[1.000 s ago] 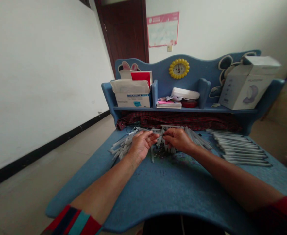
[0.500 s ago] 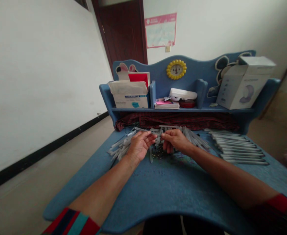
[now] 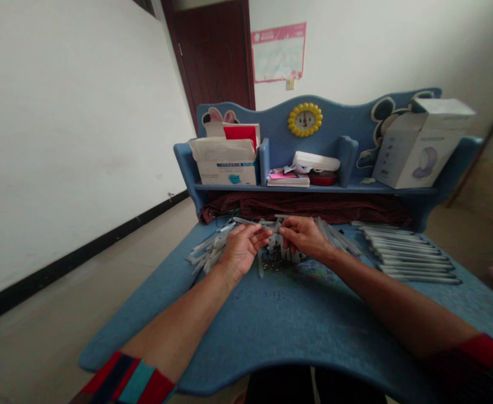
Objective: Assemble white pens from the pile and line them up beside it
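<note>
My left hand [image 3: 243, 247] is closed in a loose pinch, palm partly up, on a thin translucent pen barrel [image 3: 267, 227]. At the barrel's right end the fingertips of my right hand [image 3: 304, 237] are pinched together; any small part between them is too small to tell. Under and between the hands lie loose clear pen parts [image 3: 260, 265] and small dark pieces [image 3: 277, 259]. A heap of pale pen barrels [image 3: 206, 251] is beside my left hand. Behind my right wrist, more grey barrels [image 3: 339, 238] lie fanned out.
A row of pens [image 3: 415, 255] lies on the right of the blue desk [image 3: 272, 331]. Folded dark red checked cloth [image 3: 305, 207] runs beneath the shelf. On the shelf stand an open carton [image 3: 227, 171], a stack of papers [image 3: 287, 180] and a white box [image 3: 415, 151].
The right hand's fingers have shifted slightly, and more of the pale parts beneath it show. The left hand keeps its hold. The whole view has moved a little.
</note>
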`<move>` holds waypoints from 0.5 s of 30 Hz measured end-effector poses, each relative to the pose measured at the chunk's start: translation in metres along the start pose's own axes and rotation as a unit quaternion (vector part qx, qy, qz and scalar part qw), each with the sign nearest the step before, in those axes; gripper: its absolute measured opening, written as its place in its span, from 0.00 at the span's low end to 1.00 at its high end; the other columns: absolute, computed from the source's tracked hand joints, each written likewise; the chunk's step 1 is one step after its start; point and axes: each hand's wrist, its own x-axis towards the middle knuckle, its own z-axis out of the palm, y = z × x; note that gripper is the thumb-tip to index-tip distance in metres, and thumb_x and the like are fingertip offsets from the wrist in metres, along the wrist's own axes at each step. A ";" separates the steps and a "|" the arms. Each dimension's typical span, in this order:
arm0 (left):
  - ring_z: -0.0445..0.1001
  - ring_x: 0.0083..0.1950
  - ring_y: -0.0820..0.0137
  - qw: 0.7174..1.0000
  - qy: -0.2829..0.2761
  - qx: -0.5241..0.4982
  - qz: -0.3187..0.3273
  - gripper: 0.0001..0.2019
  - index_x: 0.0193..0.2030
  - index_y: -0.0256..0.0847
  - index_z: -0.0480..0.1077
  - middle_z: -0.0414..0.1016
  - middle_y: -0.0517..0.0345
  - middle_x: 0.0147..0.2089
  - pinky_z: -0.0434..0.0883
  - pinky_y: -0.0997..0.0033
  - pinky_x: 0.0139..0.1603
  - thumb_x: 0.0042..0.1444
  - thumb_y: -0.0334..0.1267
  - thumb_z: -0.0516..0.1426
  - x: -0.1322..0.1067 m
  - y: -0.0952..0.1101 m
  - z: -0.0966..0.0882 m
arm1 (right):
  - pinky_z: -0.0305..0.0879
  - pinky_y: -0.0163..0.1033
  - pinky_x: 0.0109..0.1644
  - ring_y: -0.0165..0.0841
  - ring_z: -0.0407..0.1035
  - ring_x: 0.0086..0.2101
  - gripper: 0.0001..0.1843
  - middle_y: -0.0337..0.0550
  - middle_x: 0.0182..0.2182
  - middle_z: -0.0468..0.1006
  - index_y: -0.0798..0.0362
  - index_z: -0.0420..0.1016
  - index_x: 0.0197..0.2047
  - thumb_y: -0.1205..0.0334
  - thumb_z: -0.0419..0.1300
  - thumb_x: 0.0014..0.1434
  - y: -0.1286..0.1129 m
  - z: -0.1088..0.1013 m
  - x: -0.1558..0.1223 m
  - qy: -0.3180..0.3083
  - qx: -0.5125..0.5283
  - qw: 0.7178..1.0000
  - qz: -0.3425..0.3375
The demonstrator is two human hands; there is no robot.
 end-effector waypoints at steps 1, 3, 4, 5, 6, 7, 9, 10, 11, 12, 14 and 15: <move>0.79 0.28 0.67 1.000 0.000 0.001 -0.001 0.07 0.28 0.35 0.64 0.76 0.56 0.25 0.74 0.75 0.24 0.47 0.24 0.58 0.000 0.000 0.000 | 0.56 0.29 0.16 0.24 0.62 0.13 0.10 0.33 0.16 0.71 0.53 0.65 0.26 0.59 0.53 0.58 0.001 0.001 0.000 0.001 -0.008 1.000 0.001; 0.79 0.28 0.67 1.000 0.001 0.003 -0.002 0.06 0.28 0.35 0.64 0.76 0.56 0.25 0.74 0.76 0.23 0.48 0.24 0.58 0.000 0.000 0.000 | 0.55 0.29 0.16 0.24 0.61 0.13 0.13 0.34 0.15 0.70 0.52 0.63 0.24 0.59 0.51 0.59 0.001 0.002 -0.001 0.004 -0.020 1.000 0.009; 0.79 0.28 0.67 1.000 0.003 0.004 -0.001 0.06 0.28 0.35 0.64 0.76 0.56 0.25 0.74 0.76 0.23 0.48 0.24 0.58 0.000 0.000 0.000 | 0.54 0.29 0.15 0.24 0.61 0.13 0.14 0.34 0.15 0.70 0.52 0.62 0.24 0.58 0.50 0.60 0.002 0.002 -0.001 0.004 -0.023 1.000 0.011; 0.79 0.28 0.67 1.000 0.005 0.004 -0.001 0.06 0.28 0.35 0.64 0.76 0.56 0.25 0.74 0.76 0.23 0.48 0.24 0.58 0.000 0.001 0.001 | 0.54 0.29 0.15 0.24 0.61 0.13 0.15 0.35 0.15 0.71 0.52 0.62 0.24 0.57 0.50 0.60 0.002 0.002 -0.001 0.002 -0.025 1.000 0.011; 0.79 0.28 0.67 1.000 0.007 0.003 -0.002 0.06 0.28 0.35 0.64 0.76 0.56 0.26 0.74 0.76 0.23 0.48 0.24 0.58 0.000 0.001 0.001 | 0.54 0.29 0.15 0.25 0.61 0.13 0.14 0.35 0.15 0.70 0.52 0.62 0.25 0.56 0.50 0.60 0.002 0.002 -0.001 0.000 -0.025 1.000 0.009; 0.79 0.28 0.67 1.000 0.008 0.003 -0.003 0.06 0.28 0.35 0.64 0.76 0.55 0.26 0.74 0.76 0.23 0.48 0.23 0.57 0.000 0.001 0.001 | 0.54 0.29 0.15 0.25 0.61 0.13 0.13 0.34 0.16 0.70 0.52 0.63 0.26 0.56 0.52 0.59 0.002 0.002 -0.001 -0.002 -0.021 1.000 0.008; 0.79 0.28 0.67 1.000 0.010 0.002 -0.004 0.06 0.28 0.35 0.64 0.76 0.55 0.26 0.74 0.76 0.24 0.48 0.23 0.57 0.000 0.001 0.001 | 0.55 0.29 0.15 0.25 0.62 0.13 0.09 0.33 0.16 0.70 0.52 0.64 0.30 0.56 0.56 0.56 0.002 0.002 -0.001 -0.006 -0.003 1.000 0.009; 0.79 0.28 0.67 1.000 0.009 0.003 -0.003 0.06 0.28 0.35 0.64 0.76 0.55 0.25 0.74 0.76 0.24 0.48 0.23 0.57 -0.001 0.001 0.001 | 0.56 0.29 0.15 0.25 0.61 0.13 0.08 0.32 0.15 0.70 0.52 0.64 0.31 0.57 0.57 0.55 0.002 0.002 -0.001 -0.008 0.006 1.000 0.010; 0.79 0.28 0.67 1.000 0.007 0.003 -0.002 0.06 0.28 0.35 0.64 0.76 0.55 0.25 0.74 0.76 0.24 0.48 0.23 0.57 -0.001 0.001 0.001 | 0.56 0.29 0.16 0.25 0.61 0.13 0.08 0.31 0.15 0.69 0.52 0.64 0.32 0.57 0.58 0.55 0.002 0.002 -0.002 -0.010 0.011 1.000 0.011; 0.79 0.28 0.67 1.000 0.004 0.004 -0.001 0.06 0.28 0.35 0.64 0.76 0.56 0.25 0.74 0.76 0.24 0.48 0.23 0.57 -0.002 0.001 0.001 | 0.56 0.29 0.15 0.25 0.61 0.13 0.08 0.31 0.15 0.69 0.52 0.64 0.31 0.57 0.57 0.55 0.003 0.002 -0.002 -0.011 0.010 1.000 0.011; 0.79 0.28 0.67 1.000 0.000 0.006 -0.001 0.06 0.28 0.35 0.64 0.75 0.56 0.25 0.74 0.76 0.24 0.48 0.23 0.57 -0.002 0.001 0.001 | 0.54 0.29 0.15 0.25 0.60 0.13 0.10 0.32 0.14 0.68 0.52 0.64 0.28 0.56 0.55 0.57 0.003 0.002 -0.002 -0.014 -0.006 1.000 0.010; 0.79 0.28 0.66 1.000 -0.001 0.006 -0.001 0.06 0.28 0.35 0.64 0.76 0.56 0.25 0.74 0.76 0.24 0.48 0.23 0.58 -0.002 0.001 0.001 | 0.53 0.29 0.14 0.25 0.60 0.13 0.12 0.33 0.14 0.68 0.52 0.63 0.26 0.55 0.53 0.58 0.003 0.002 -0.003 -0.016 -0.017 1.000 0.011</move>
